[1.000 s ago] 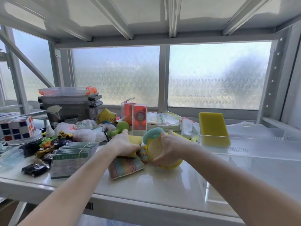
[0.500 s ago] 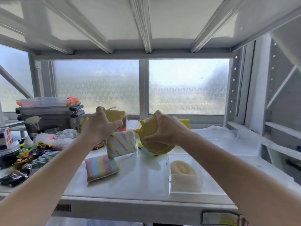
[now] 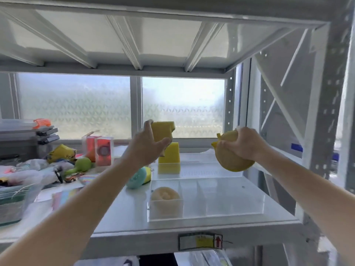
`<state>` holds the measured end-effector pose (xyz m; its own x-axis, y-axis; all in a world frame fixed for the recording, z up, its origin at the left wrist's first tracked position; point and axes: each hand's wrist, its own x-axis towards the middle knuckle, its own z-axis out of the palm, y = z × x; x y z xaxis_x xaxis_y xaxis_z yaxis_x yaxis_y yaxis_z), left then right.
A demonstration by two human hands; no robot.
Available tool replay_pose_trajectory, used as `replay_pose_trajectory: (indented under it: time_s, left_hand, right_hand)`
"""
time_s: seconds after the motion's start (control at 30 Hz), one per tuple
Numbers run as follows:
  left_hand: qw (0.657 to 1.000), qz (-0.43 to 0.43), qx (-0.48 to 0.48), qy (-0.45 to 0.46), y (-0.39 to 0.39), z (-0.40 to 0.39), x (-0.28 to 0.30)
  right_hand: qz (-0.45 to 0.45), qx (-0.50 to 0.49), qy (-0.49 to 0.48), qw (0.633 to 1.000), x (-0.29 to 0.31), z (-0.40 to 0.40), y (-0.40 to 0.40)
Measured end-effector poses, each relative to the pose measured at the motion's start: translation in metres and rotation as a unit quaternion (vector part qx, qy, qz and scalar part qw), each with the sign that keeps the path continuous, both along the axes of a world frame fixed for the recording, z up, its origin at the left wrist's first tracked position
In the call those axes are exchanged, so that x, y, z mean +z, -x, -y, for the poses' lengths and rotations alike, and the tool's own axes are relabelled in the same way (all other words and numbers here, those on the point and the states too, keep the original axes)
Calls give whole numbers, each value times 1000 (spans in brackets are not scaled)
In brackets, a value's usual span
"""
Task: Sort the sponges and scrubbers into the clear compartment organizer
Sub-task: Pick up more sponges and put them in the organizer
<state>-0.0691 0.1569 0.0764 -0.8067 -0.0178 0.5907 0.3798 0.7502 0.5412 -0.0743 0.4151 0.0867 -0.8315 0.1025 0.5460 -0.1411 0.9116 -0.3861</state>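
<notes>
Nearest, at 6 o'clock, the front edge of the white metal shelf (image 3: 134, 237) carries a small label (image 3: 200, 241) with a red arrow. Just beyond, toward 5 o'clock, sits the clear compartment organizer (image 3: 230, 200); its front-left cell holds a pale round sponge (image 3: 165, 194), and the cells to the right look bare. At 8 o'clock lies a pastel striped scrubber pad (image 3: 63, 196), partly blurred. Near the middle, a teal round scrubber (image 3: 135, 179) rests against the organizer's left side. Behind it a yellow rectangular sponge (image 3: 169, 160) stands upright in the rear section of the organizer. Above the organizer, the left hand (image 3: 148, 148) pinches a yellow block sponge (image 3: 162, 132) between thumb and fingers, while at 2 o'clock the right hand (image 3: 244, 144) is closed around a round yellow scrubber (image 3: 229, 160). At 9 o'clock, clutter of toys and boxes (image 3: 99, 148) fills the shelf before the frosted window (image 3: 76, 106).
</notes>
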Motion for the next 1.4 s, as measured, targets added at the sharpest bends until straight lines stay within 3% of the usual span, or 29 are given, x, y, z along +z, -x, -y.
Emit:
replay_pose_trajectory:
  time_s: [0.2,0.5,0.93,1.17,1.4]
  left_hand:
    - [996,18,-82,-17,7,-68,-33]
    - [976,123,-179,-23,11,-107,-81]
    - [940,217,-262,13,15,-116,-72]
    - [945,211,-205,141,21,-115,-69]
    - [944,236,-180,141,22,-114,-65]
  right_hand:
    - [58,-48,34,997,-26,-39,-4]
    - [119,-69,39,990,-54,-30,-6]
    - [129,-61,23,990,-67,-31,15]
    - [141,-67,21,988,-75,-34,23]
    - [168,-67,-26,983,-80,-32,29]
